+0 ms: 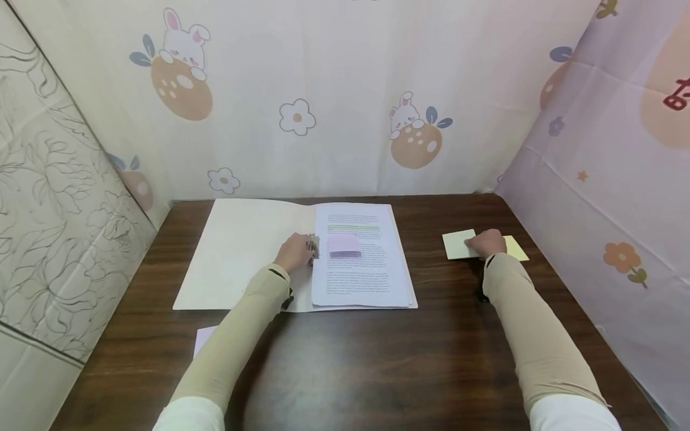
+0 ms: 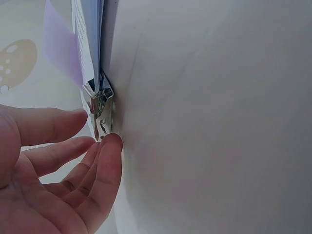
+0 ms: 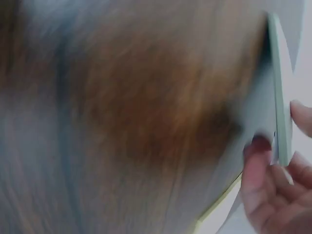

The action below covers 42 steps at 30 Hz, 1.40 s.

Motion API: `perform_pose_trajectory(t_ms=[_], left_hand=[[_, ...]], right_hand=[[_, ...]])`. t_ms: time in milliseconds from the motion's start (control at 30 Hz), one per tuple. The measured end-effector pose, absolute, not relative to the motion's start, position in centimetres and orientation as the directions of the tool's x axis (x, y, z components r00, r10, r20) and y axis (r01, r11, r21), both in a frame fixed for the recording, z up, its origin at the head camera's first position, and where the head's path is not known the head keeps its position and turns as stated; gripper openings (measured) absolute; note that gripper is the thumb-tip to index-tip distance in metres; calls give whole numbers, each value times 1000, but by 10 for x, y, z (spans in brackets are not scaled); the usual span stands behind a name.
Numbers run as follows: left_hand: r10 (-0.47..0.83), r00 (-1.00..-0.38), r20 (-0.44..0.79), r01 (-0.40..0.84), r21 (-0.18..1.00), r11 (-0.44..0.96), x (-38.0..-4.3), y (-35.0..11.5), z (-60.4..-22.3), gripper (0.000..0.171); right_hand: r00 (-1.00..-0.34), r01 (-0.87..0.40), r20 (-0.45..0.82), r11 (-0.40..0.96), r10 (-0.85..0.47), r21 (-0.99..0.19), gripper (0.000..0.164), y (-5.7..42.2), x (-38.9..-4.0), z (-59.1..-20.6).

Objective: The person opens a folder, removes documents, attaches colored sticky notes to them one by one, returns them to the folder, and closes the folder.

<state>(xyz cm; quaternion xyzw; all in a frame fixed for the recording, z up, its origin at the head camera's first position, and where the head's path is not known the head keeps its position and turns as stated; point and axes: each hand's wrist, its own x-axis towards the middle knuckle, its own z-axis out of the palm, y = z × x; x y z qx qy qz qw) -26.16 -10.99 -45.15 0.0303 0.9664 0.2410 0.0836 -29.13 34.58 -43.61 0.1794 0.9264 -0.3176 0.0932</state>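
An open white folder (image 1: 237, 257) lies on the table with a stack of printed sheets (image 1: 356, 281) on its right side. My left hand (image 1: 293, 252) is at the metal clip (image 2: 100, 100) on the folder's spine, thumb on one side and fingertips round its lower end. A lilac sticky note (image 1: 344, 242) lies on the top sheet; in the left wrist view it stands out from the page. Over at the right, my right hand (image 1: 487, 243) pinches a pale green sticky note pad (image 3: 280, 87) between thumb and fingers. Beside it lies a yellow sticky note pad (image 1: 516, 248).
Part of a lilac paper (image 1: 203, 336) shows beside my left sleeve on the dark wooden table (image 1: 366, 365). A patterned curtain (image 1: 345, 149) hangs behind the table and along its right side. A flower-patterned panel (image 1: 48, 179) stands at the left.
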Motion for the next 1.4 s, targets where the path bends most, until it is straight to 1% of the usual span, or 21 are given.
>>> perform_pose_trajectory(t_ms=[100,167,267,400,500,567,767,900,1133,1400], left_hand=[[93,-986,-138,16,476,879,-262,-111,-450,21],[90,-987,-136,12,490,872,-263,-111,-449,23],[83,-987,-140,1,504,864,-263,-110,-449,23],[66,-984,-164,-29,519,854,-262,-109,-452,33],[54,-985,-164,-42,532,846,-260,-109,-453,40],[51,-987,-153,-41,539,841,-259,-109,-454,39],[28,-991,-128,-50,570,820,-261,-108,-453,35],[12,-992,-127,-67,598,799,-262,-109,-451,38],[28,-994,-101,-39,606,795,-263,-109,-450,40],[38,-998,-58,-6,615,789,-260,-107,-448,39]], right_hand=[[-911,412,-309,573,273,-708,51,347,-293,-436],[-907,420,-336,469,255,-777,50,345,-293,-435],[-905,423,-365,374,220,-825,48,341,-291,-434],[-907,419,-382,282,180,-863,49,336,-289,-434],[-916,401,-377,257,137,-879,52,330,-288,-435],[-921,388,-373,254,110,-886,54,326,-287,-435],[-924,381,-377,258,66,-888,55,313,-284,-433],[-929,364,-369,264,34,-893,56,305,-282,-431],[-933,353,-360,247,17,-902,53,292,-282,-429],[-928,363,-373,256,10,-896,51,277,-279,-429]])
